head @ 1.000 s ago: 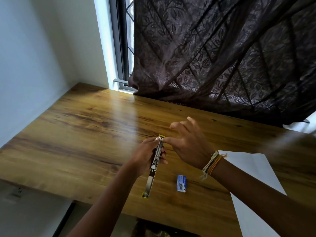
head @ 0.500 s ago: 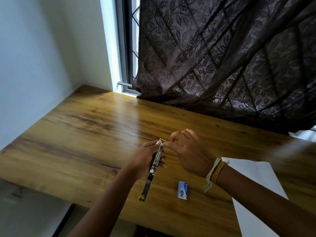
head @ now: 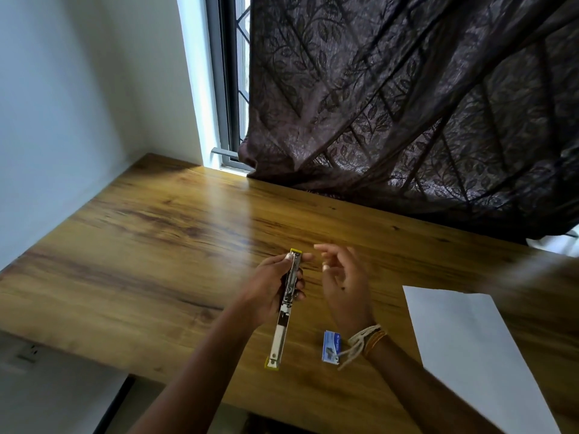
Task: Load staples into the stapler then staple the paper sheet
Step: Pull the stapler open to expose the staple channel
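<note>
My left hand (head: 271,285) grips a stapler (head: 283,317), swung fully open into one long metal strip with yellow ends, held just above the wooden table (head: 156,252). My right hand (head: 344,281) hovers a little to the right of the stapler's far end, fingers loosely spread, holding nothing that I can see. A small blue staple box (head: 330,345) lies on the table just under my right wrist. A white paper sheet (head: 479,355) lies flat at the right, running off the table's near edge.
A dark leaf-patterned curtain (head: 407,104) hangs over the back of the table. The window frame (head: 227,83) and a white wall (head: 78,104) are at the left. The table's near edge (head: 94,358) drops to the floor.
My right hand was pinching at the stapler's far end half a second ago; it has now come off and drawn back to the right with its fingers spread. The left hand still holds the stapler.
</note>
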`<state>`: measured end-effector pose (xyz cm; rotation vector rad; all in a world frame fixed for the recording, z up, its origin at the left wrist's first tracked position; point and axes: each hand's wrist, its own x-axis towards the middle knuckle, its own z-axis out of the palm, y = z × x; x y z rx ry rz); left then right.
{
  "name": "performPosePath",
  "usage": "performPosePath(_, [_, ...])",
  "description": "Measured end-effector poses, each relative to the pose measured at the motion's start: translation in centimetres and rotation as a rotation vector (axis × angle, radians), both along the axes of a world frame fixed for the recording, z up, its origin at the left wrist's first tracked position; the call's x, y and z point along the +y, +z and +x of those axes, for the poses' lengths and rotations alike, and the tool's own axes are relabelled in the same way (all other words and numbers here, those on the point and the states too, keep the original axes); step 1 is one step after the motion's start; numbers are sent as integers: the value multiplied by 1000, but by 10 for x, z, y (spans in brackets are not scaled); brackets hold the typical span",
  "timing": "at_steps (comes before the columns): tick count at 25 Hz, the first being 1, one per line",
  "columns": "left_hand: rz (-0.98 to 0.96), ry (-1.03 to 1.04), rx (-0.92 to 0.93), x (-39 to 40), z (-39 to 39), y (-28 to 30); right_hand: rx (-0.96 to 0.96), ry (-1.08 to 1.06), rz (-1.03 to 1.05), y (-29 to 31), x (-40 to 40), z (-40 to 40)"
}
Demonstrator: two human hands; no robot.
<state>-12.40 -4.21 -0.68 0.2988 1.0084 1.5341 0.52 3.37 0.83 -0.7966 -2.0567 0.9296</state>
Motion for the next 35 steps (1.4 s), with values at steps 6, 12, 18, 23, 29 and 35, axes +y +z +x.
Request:
performPosePath(6, [-148, 61, 579, 19, 12, 4, 663, -253, -1710, -21, -18, -19])
performPosePath(12, [-132, -214, 1741, 31, 35, 11, 822, -86, -1822, -29, -23, -20])
performPosePath(18, [-164, -142, 1695, 33, 17, 12, 692, -98, -1862, -36, -21, -21])
performPosePath(23, [-219, -148, 1792, 30, 22, 1, 671, -80, -1916, -36, -23, -23])
performPosePath(29, [-227, -156, 1796, 35, 20, -18, 642, -67, -1918, -36, -28, -27])
performPosePath(35, [-400, 71, 1402, 34, 1, -26, 491, -74, -1869, -44, -21, -23])
